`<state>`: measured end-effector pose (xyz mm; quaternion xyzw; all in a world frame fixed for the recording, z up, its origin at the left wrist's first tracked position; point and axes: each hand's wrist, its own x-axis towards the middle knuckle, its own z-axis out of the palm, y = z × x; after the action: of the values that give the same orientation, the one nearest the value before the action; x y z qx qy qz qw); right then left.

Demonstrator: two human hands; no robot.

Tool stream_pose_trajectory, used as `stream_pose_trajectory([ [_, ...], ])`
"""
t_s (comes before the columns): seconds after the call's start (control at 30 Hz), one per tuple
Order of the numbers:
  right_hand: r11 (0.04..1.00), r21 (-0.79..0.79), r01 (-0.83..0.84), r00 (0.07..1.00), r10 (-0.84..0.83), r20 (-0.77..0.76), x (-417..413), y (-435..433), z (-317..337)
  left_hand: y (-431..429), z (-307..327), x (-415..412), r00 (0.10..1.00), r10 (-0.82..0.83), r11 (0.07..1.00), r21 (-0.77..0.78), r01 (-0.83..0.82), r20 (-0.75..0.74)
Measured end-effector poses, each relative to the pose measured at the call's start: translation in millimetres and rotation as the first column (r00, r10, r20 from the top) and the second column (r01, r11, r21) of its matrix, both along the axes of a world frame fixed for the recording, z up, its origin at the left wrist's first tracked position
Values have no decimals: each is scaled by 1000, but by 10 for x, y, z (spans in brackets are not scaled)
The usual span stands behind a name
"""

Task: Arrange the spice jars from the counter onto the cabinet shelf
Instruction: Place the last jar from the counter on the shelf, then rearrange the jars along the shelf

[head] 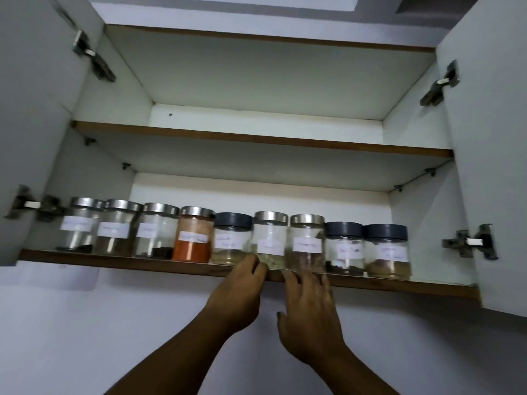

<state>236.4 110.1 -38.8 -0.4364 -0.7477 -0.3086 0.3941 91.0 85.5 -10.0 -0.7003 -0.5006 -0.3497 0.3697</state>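
Several labelled spice jars stand in a row along the front of the cabinet's bottom shelf (114, 259). Most have steel lids, three have dark lids. One is filled with orange powder (194, 238). My left hand (239, 292) reaches up with its fingertips at the base of a steel-lidded jar with pale seeds (269, 238). Fingers spread, my right hand (310, 306) touches the bottom of the neighbouring steel-lidded jar with brown spice (307, 240). Neither hand wraps a jar. Two dark-lidded jars (343, 246) (386, 249) end the row on the right.
Both cabinet doors (31, 109) (496, 138) hang open, with metal hinges on their inner sides. The middle shelf (256, 139) above holds nothing I can see. Shelf room shows to the right of the last jar. A pale wall (114, 323) lies below the cabinet.
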Motion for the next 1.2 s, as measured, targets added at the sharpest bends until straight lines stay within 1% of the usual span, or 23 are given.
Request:
stream_pose_trajectory([
  [0.1,999,-26,-20,998,22,64,-533,-145,45,-169,24,-560,998,62,998,2,-62,-10],
  [0.3,999,-15,-46,983,48,176,-1537,-364,108,-515,65,-1780,986,167,986,-22,-168,-30],
  [0.43,997,3,-72,980,70,184,-2132,-522,134,-704,90,-2473,971,231,970,-64,-234,-60],
  [0.53,995,-22,-98,979,100,180,-2546,-596,132,-795,106,-2877,971,235,967,-88,-238,-48],
  [0.63,996,-32,-86,970,91,226,-2941,-674,131,-867,116,-3157,977,210,972,-100,-213,-37],
  [0.7,997,16,-69,977,65,204,-3095,-739,208,-895,163,-3231,986,166,979,-120,-166,-11],
  [0.77,997,45,-61,982,52,181,-3220,-778,375,-924,284,-3299,994,99,987,-131,-91,54],
  [0.83,996,36,-87,988,82,128,-3269,-761,646,-931,504,-3347,988,23,998,-68,-13,152],
  [0.87,993,59,-107,991,101,93,-3271,-741,798,-944,637,-3359,972,-39,999,-23,46,234],
  [0.9,987,94,-127,991,121,63,-3276,-720,955,-952,788,-3382,930,-134,991,16,136,341],
  [0.93,982,133,-133,991,128,51,-3269,-703,1109,-971,933,-3390,858,-237,969,45,244,455],
  [0.97,977,166,-131,991,124,55,-3267,-674,1254,-969,1074,-3411,779,-311,941,62,332,544],
  [1.0,978,164,-129,991,119,68,-3262,-655,1386,-968,1199,-3438,732,-335,927,68,369,593],
  [1.03,981,131,-144,988,135,73,-3262,-630,1503,-957,1304,-3478,743,-306,936,47,348,596],
  [1.07,985,67,-156,986,151,73,-3265,-606,1607,-920,1391,-3514,780,-255,952,6,307,571],
  [1.13,986,-63,-156,982,162,99,-3289,-572,1743,-863,1499,-3585,866,-125,982,-66,179,484],
  [1.2,982,-128,-139,978,156,136,-3341,-507,1805,-802,1562,-3627,908,-45,989,-108,98,416],
])
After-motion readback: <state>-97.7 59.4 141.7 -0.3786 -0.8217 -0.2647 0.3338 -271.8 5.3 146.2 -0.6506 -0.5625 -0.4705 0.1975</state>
